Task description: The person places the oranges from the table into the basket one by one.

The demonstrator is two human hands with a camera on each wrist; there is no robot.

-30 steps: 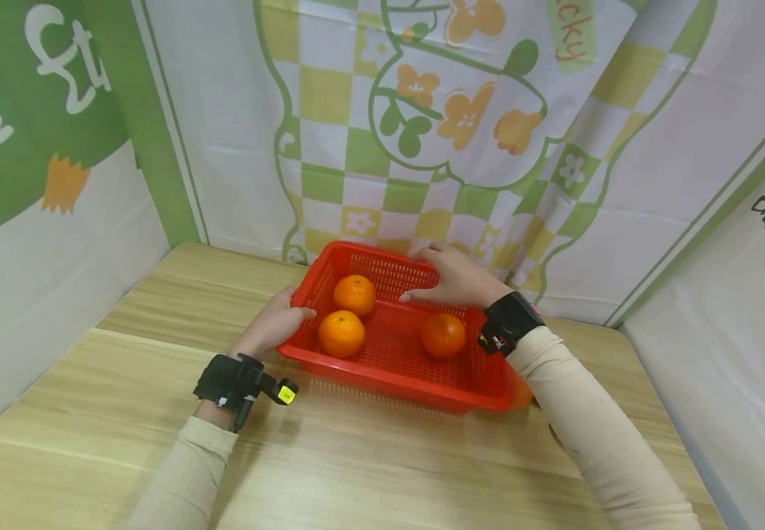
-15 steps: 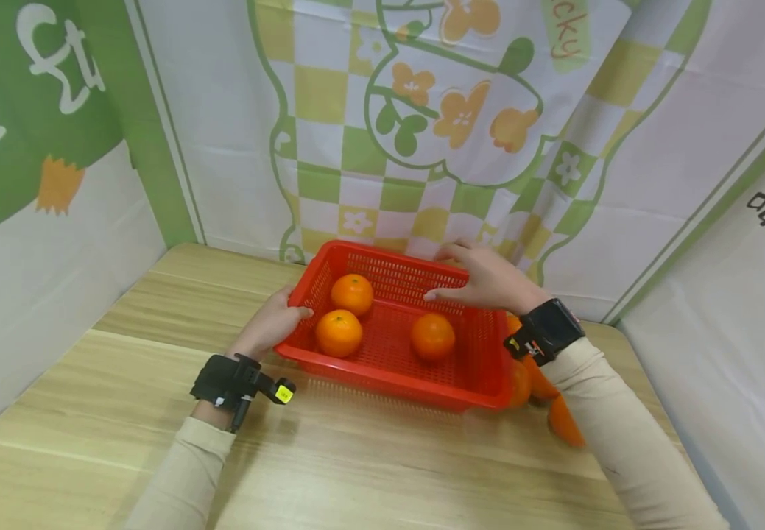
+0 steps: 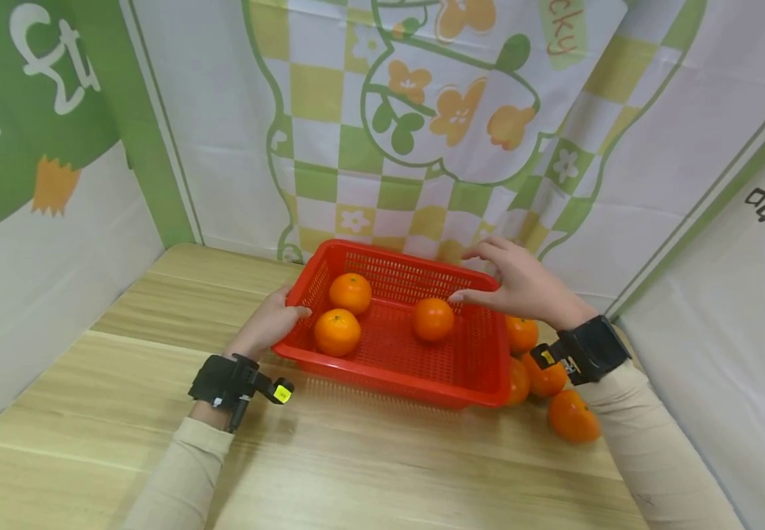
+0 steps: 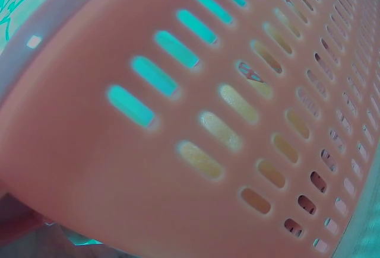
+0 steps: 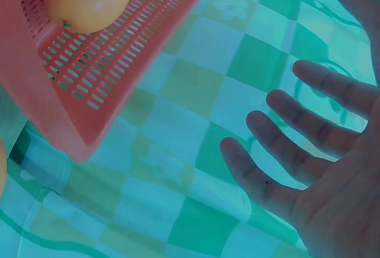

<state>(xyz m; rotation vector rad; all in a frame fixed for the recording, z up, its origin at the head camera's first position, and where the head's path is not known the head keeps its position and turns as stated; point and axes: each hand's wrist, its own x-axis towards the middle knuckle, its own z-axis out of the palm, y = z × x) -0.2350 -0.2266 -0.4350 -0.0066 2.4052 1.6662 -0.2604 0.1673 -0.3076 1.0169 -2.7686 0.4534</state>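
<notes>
A red plastic basket (image 3: 389, 379) with slotted walls stands on the table and holds three oranges. Two of them, a rear orange (image 3: 350, 293) and a front orange (image 3: 337, 332), sit together at the left end. The third orange (image 3: 432, 319) lies right of the middle. My left hand (image 3: 271, 322) grips the basket's left rim, thumb over the inside; the left wrist view is filled by the slotted wall (image 4: 119, 169). Over the back right corner is my right hand (image 3: 521, 283), fingers spread and nothing in them. The right wrist view shows those fingers (image 5: 297, 133) apart from the basket.
Several more oranges (image 3: 545, 375) lie on the table against and beyond the basket's right end, partly under my right forearm. A checkered cloth wall (image 3: 382, 169) rises close behind the basket. Wood-grain table (image 3: 355, 471) extends in front.
My right hand has moved right, from above the basket's middle to its back right corner. The third orange has rolled back a little. Oranges beside the basket have come into sight. The left hand keeps its grip.
</notes>
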